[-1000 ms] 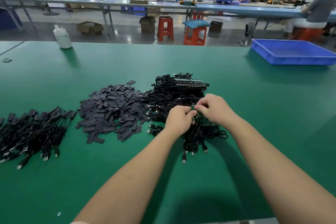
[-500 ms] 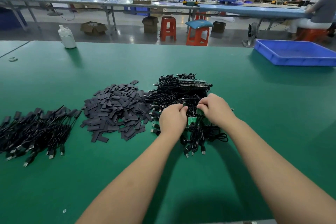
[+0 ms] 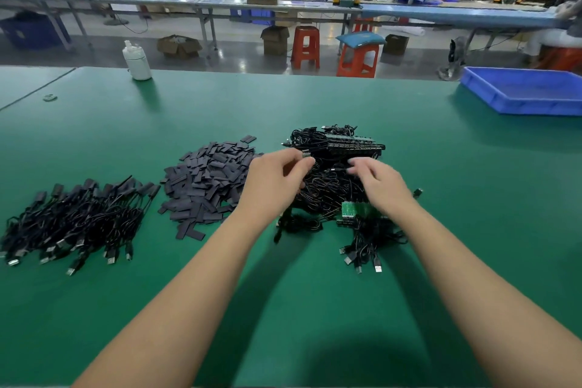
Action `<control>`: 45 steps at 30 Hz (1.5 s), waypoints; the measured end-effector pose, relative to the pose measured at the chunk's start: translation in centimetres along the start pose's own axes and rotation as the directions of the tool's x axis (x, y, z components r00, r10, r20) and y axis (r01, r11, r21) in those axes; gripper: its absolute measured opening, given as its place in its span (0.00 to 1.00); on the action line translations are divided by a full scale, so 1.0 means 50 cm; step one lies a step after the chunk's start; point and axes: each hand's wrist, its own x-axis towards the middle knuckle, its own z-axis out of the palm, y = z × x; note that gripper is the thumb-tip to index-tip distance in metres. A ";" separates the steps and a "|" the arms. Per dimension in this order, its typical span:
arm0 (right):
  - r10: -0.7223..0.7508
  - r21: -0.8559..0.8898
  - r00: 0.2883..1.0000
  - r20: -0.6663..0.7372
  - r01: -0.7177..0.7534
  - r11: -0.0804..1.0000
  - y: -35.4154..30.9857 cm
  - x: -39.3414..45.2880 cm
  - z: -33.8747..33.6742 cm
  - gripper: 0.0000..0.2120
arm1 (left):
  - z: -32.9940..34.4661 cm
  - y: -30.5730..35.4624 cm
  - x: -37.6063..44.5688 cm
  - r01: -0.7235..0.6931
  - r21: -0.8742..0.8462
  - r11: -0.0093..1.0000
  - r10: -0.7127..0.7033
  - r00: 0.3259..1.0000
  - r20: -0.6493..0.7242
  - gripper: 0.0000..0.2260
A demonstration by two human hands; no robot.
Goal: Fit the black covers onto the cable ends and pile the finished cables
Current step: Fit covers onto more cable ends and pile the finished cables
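Pinching: my left hand [image 3: 277, 179] nips a cable end [image 3: 306, 154] over the tangle [image 3: 333, 186]
Right hand [image 3: 382, 184]: fingers curled; grip I cannot tell
Covers [image 3: 208, 179]: heaped left of tangle

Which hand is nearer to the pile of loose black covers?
Left. The left hand is right beside the pile of black covers, at its right edge. The right hand is farther right, over the tangle of unfinished cables.
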 end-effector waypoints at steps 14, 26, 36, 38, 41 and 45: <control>0.227 0.451 0.898 0.377 -0.392 0.802 -0.032 -0.099 0.239 0.07 | -0.021 -0.253 -0.074 0.472 0.032 0.881 -0.472 0.882 0.002 0.05; 0.222 0.170 0.852 0.474 -0.336 0.926 -0.001 -0.116 0.287 0.12 | -0.137 -0.452 -0.127 0.758 0.383 0.529 -0.668 0.650 -0.363 0.12; 0.230 0.228 0.852 0.471 -0.369 0.901 0.042 -0.116 0.273 0.11 | -0.130 -0.398 -0.126 0.521 0.233 0.821 -0.464 0.847 -0.261 0.03; 0.240 0.302 0.848 0.473 -0.412 0.860 0.047 -0.115 0.272 0.08 | -0.104 -0.359 -0.123 0.424 0.156 0.892 -0.419 0.905 -0.070 0.03; 0.232 0.322 0.839 0.493 -0.423 0.847 0.052 -0.113 0.273 0.07 | -0.046 -0.309 -0.130 0.400 0.007 0.916 -0.389 0.888 0.246 0.04; 0.225 0.352 0.814 0.535 -0.457 0.817 0.059 -0.114 0.274 0.09 | 0.019 -0.290 -0.143 0.362 -0.043 0.931 -0.318 0.866 0.386 0.07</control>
